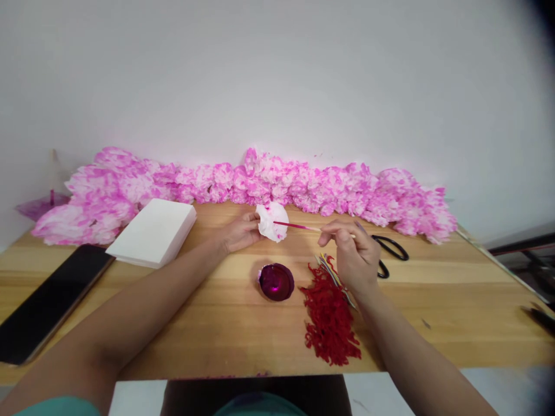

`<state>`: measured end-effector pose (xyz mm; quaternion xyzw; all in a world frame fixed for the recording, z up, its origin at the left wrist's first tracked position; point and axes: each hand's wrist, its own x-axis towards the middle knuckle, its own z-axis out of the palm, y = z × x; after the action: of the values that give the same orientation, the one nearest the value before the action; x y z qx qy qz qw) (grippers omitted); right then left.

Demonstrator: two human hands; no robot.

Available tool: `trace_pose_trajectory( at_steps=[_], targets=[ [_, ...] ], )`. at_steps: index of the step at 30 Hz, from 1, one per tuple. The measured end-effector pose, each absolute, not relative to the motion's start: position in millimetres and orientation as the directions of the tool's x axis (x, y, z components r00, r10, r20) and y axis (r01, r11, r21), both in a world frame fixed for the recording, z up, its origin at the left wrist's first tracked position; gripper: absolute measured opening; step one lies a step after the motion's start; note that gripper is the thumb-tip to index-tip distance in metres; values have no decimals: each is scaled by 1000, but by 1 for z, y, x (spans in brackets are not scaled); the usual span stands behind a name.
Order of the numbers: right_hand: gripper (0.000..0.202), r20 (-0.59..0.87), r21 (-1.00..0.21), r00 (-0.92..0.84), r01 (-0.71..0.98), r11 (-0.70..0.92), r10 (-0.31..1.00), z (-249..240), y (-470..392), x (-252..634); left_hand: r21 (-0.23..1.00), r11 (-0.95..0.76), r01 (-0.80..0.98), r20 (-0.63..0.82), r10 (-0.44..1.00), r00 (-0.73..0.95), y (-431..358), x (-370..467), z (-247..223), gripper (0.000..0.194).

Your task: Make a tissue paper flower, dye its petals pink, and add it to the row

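Note:
My left hand [243,232] pinches the left edge of a small white paper flower [269,225] with a few pink spots. In my right hand [353,251] is a thin stick [296,225], its reddish-pink end touching the flower's middle. Below the flower stands a small round cup [276,282] of dark magenta liquid. Beside and partly under my right hand lies a bundle of red fuzzy strands [332,323] with pale and yellow stems. Black-handled scissors [395,247] lie just right of that hand, their blades hidden.
Many pink-and-white paper flowers [260,182] are heaped along the wall. A white stack of paper [154,228] and a black phone [54,300] lie at the left of the wooden table [208,341]. Dark pointed objects [540,318] sit at the right edge.

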<state>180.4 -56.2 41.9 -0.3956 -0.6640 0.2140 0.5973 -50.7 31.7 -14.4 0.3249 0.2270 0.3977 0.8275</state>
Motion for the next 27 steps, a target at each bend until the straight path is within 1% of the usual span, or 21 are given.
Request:
trace_pose_trajectory(
  at_steps=[5,10,13,15,17,19,21,22,25,27],
  targets=[
    [22,605,-759,18,314,570,796,44,-56,181,711,468,-525,-115,814,569,33,-50,-18,32],
    [20,617,-756,0,277,593,787,45,-56,180,741,447,-501,-66,791,609,36,-50,-23,22],
    [21,586,-775,-6,288,563,810,44,-54,181,741,448,-500,-61,786,615,36,-51,-23,22],
    [24,592,-789,68,253,560,803,45,-53,182,735,456,-501,-74,789,610,35,-51,-22,26],
    [29,617,-786,153,182,591,772,46,-53,183,725,464,-510,-88,796,598,34,-50,-21,31],
    [36,633,-774,158,97,626,758,47,-54,183,712,467,-525,-97,805,585,33,-49,-20,34],
    [40,656,-755,67,48,654,752,48,-58,183,706,465,-535,-101,813,574,32,-48,-18,35],
    [40,670,-741,-8,51,670,742,49,-60,182,707,462,-536,-103,817,568,32,-48,-18,35],
    [38,697,-638,-290,166,752,656,50,-65,179,722,453,-523,-113,823,557,32,-48,-17,37],
    [35,664,-548,-454,244,800,594,51,-66,175,734,447,-511,-113,823,557,31,-48,-17,36]
  ],
)
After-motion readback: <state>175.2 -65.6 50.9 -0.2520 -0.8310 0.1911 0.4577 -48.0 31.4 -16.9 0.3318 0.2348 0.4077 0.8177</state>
